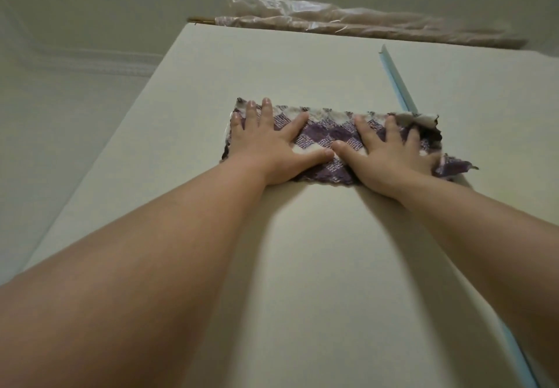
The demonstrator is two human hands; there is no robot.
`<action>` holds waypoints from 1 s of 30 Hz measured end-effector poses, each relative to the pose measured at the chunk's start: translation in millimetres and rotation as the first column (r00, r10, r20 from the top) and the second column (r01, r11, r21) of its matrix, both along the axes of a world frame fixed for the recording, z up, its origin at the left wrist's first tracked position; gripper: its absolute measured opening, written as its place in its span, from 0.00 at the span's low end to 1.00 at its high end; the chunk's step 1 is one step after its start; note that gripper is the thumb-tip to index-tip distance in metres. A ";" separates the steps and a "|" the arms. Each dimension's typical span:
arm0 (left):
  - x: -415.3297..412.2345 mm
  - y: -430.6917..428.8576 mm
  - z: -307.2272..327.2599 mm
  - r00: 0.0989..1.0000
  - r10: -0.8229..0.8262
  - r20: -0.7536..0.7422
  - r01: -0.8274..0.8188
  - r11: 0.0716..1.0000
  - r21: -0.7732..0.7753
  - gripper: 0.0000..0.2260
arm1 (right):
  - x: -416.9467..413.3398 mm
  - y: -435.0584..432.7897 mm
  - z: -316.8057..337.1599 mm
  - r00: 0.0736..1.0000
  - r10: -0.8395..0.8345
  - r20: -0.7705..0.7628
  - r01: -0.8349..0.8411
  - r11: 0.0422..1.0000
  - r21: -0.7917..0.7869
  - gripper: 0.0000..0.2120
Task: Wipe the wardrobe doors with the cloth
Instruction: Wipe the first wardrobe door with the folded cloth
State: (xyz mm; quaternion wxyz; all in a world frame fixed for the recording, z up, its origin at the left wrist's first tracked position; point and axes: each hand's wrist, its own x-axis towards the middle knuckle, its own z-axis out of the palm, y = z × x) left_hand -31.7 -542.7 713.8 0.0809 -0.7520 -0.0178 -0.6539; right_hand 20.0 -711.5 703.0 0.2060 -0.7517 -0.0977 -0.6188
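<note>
Pressing cloth (320, 142) to wardrobe door (302, 251): left hand (266, 148) and right hand (390, 157) outstretched side by side, fingers (267, 109) straight, spread.

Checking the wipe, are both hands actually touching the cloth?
Touching. The head view shows the left hand and right hand pressed flat on the cloth, fingers spread.

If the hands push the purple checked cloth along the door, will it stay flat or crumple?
Probably floppy: the purple checked cloth wrinkles at its right edge. It likely slides easily, since the wardrobe door looks smooth.
</note>
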 end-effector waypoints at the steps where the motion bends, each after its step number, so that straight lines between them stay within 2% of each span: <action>1: 0.2 1.8 -5.8 1.000 0.000 -0.004 0.000 1.000 0.000 0.38 | -0.9 2.1 -6.1 1.000 0.003 -0.007 -0.003 1.000 -0.002 0.35; 5: -4.7 20.2 -20.9 0.999 0.032 -0.012 -0.032 0.999 -0.012 0.38 | -10.7 19.3 -15.4 1.000 0.005 -0.020 -0.005 1.000 -0.014 0.35; 12: -30.7 90.1 -44.3 0.997 0.080 0.015 -0.077 0.986 -0.149 0.42 | -31.2 91.4 -19.6 0.998 0.041 0.049 -0.033 0.988 -0.154 0.35; 20: -33.4 104.1 -65.0 0.997 0.072 0.021 -0.068 0.986 -0.152 0.41 | -33.6 103.3 -45.6 0.998 0.038 0.046 -0.029 0.984 -0.176 0.34; 30: -39.4 113.2 -143.9 0.998 0.037 -0.054 -0.041 0.996 -0.083 0.40 | -48.2 108.9 -135.8 0.994 0.008 -0.110 -0.022 0.991 -0.130 0.35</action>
